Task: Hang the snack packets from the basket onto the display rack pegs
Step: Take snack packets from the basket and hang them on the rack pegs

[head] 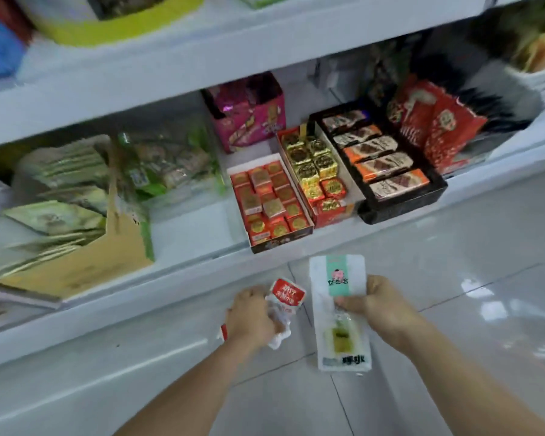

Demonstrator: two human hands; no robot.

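**White and red packets (pixel 285 297) in hand, no peg in view**

You are gripping a crumpled bunch of small red-and-white packets in your left hand (pixel 252 316), at six o'clock in the view, with the fingers curled tight round them. Your right hand (pixel 381 305), at five o'clock, is pinching a long white packet (pixel 339 338) with a mint label. The thumb is lying across its face and the packet is standing upright over the floor tiles (pixel 472 247). Toward twelve o'clock from your hands, open boxes of wrapped sweets (pixel 271 199) are sitting on the shelf (pixel 183 221). No rack, peg or task basket is showing plainly. Judging by that, you are only at the carrying stage, and the hanging is waiting for every packet you are holding.
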